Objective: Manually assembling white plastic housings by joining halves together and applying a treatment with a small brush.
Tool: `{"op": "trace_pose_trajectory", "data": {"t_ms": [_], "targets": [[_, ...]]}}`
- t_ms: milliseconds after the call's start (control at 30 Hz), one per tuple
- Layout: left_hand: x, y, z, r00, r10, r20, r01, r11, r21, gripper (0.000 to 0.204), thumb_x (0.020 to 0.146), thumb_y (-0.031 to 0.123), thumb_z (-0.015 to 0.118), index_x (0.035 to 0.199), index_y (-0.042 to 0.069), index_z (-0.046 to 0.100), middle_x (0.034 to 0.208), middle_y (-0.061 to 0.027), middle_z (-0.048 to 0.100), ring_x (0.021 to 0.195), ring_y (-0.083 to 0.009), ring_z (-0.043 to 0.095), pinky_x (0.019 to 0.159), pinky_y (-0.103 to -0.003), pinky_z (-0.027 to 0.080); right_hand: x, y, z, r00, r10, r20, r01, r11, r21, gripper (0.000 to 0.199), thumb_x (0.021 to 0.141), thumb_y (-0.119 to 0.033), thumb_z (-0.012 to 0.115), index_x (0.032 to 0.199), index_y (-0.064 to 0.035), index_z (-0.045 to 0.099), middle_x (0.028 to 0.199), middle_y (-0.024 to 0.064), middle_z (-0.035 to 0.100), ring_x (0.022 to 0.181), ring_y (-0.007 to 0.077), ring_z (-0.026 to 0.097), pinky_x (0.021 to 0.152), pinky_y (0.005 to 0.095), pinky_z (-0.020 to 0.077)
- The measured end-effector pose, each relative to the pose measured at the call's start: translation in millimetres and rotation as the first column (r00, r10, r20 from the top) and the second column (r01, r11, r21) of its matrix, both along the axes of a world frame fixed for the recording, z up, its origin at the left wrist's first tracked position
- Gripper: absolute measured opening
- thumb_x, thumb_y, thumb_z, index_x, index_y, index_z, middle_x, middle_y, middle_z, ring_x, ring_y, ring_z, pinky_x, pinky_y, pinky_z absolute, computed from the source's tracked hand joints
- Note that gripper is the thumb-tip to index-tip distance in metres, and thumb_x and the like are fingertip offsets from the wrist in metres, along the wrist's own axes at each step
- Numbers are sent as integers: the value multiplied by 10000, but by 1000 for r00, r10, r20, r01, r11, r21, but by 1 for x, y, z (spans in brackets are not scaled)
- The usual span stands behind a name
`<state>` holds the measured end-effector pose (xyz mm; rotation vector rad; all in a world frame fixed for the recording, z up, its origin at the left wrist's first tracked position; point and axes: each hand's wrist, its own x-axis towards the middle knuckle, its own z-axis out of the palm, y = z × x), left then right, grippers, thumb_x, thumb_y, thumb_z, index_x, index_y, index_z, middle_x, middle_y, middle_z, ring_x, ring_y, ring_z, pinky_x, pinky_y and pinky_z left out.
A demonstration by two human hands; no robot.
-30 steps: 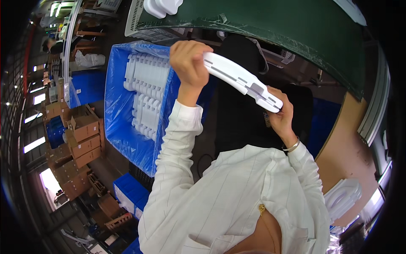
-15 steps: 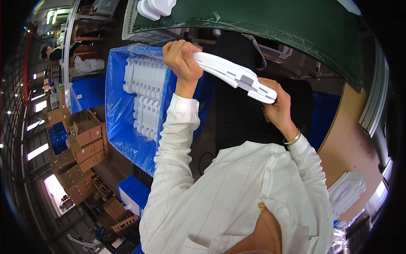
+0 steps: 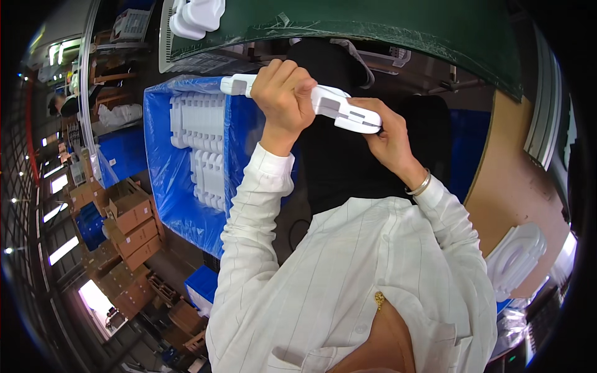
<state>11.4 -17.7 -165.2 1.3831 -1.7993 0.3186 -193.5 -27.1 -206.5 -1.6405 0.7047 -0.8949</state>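
Observation:
I hold a long white moulded plastic part [image 3: 328, 105] level in front of me, above my lap, with its slotted edge toward me. My left hand [image 3: 285, 98] is closed around its middle, and the left end sticks out past my knuckles. At the right end my right hand [image 3: 390, 133] grips it, thumb and fingers around the rounded tip. Both hands hide part of its surface. Just left of and below my left hand stands a blue bin [image 3: 186, 214] lined with clear plastic film, holding rows of stacked white plastic parts [image 3: 202, 124].
A green-topped table [image 3: 373, 25] with a worn edge lies ahead, with white moulded pieces [image 3: 198, 17] at its left. To the right, white oval ring-shaped parts [image 3: 516, 261] rest by a brown board [image 3: 507, 180]. Cardboard boxes [image 3: 134, 217] are piled at the left.
My left hand has shifted from the part's left end to its middle. The part has turned, and its left end now shows beyond that hand. The whole view has shifted slightly.

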Motion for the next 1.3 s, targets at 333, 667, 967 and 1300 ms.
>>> {"op": "trace_pose_trajectory", "data": {"t_ms": [333, 667, 967, 1300], "targets": [[-15, 3, 36, 952, -258, 164, 182, 909, 374, 368, 848, 384, 609, 1004, 54, 652, 970, -78, 642, 891, -282, 577, 765, -364, 421, -8, -15, 1, 998, 38, 42, -45, 985, 164, 363, 766, 95, 665, 1103, -17, 589, 980, 68, 646, 926, 159, 636, 812, 271, 490], [-13, 5, 39, 945, -316, 84, 208, 780, 590, 406, 753, 353, 708, 1094, 135, 668, 1022, -9, 654, 874, -196, 574, 792, -338, 372, -11, -17, 4, 995, 20, 98, -32, 992, 121, 314, 826, -69, 687, 1110, -43, 555, 1081, 93, 606, 972, 207, 613, 795, 319, 489], [-23, 2, 44, 958, -279, 65, 192, 795, 575, 336, 742, 355, 726, 1001, 144, 693, 928, 35, 658, 780, -172, 551, 738, -332, 355, -5, -13, 9, 995, 37, 97, -39, 999, 17, 287, 890, -148, 624, 1114, 2, 524, 1042, 101, 545, 922, 224, 548, 800, 311, 455], [-26, 11, 40, 976, -216, 30, 161, 805, 571, 295, 699, 270, 760, 948, 121, 705, 937, 18, 681, 802, -171, 554, 758, -315, 348, 0, -10, 5, 990, 7, 139, 3, 997, -71, 288, 863, -153, 632, 1086, -8, 522, 1023, 119, 529, 939, 295, 494, 837, 368, 420]]}}
